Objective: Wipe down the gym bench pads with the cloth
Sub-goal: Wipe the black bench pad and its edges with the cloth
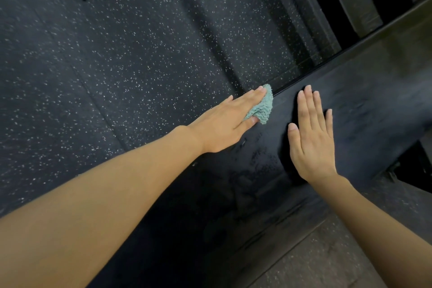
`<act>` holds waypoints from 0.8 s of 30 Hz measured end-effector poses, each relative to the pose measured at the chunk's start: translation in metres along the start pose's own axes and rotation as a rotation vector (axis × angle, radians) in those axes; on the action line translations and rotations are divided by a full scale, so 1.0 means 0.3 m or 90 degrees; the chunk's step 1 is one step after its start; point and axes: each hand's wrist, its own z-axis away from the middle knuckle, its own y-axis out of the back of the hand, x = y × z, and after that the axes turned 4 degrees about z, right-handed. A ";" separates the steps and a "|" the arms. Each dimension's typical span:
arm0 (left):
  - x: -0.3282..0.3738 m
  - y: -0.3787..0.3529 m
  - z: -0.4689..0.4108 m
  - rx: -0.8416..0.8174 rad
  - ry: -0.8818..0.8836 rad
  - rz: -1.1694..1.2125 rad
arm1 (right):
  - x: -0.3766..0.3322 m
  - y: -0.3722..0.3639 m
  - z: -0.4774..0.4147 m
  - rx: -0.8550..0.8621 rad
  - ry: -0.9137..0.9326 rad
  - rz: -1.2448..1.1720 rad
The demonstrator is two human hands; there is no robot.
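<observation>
With straight fingers (250, 97) the left hand (224, 124) presses the teal cloth (261, 107) onto the bench pad (362, 100) edge, while the right hand (313, 138), flat with fingers extended, probably steadies that pad.

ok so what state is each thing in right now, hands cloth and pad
bench pad: wet-looking smears between the two wrists
cloth: bunched up, at the bench pad's far edge
left hand: flat, fingers straight, pressing the cloth
right hand: flat, palm down on the bench pad
</observation>
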 end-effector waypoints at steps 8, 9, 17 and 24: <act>-0.036 0.016 0.124 -0.020 0.007 -0.020 | -0.136 -0.023 0.117 -0.017 0.096 0.011; -0.041 0.018 0.140 -0.023 0.007 -0.023 | -0.151 -0.023 0.132 -0.024 0.110 0.014; -0.090 0.029 0.291 -0.025 0.025 0.004 | -0.242 -0.059 0.239 -0.048 0.220 0.059; -0.120 0.045 0.408 -0.046 0.029 -0.009 | -0.242 -0.056 0.237 -0.043 0.215 0.054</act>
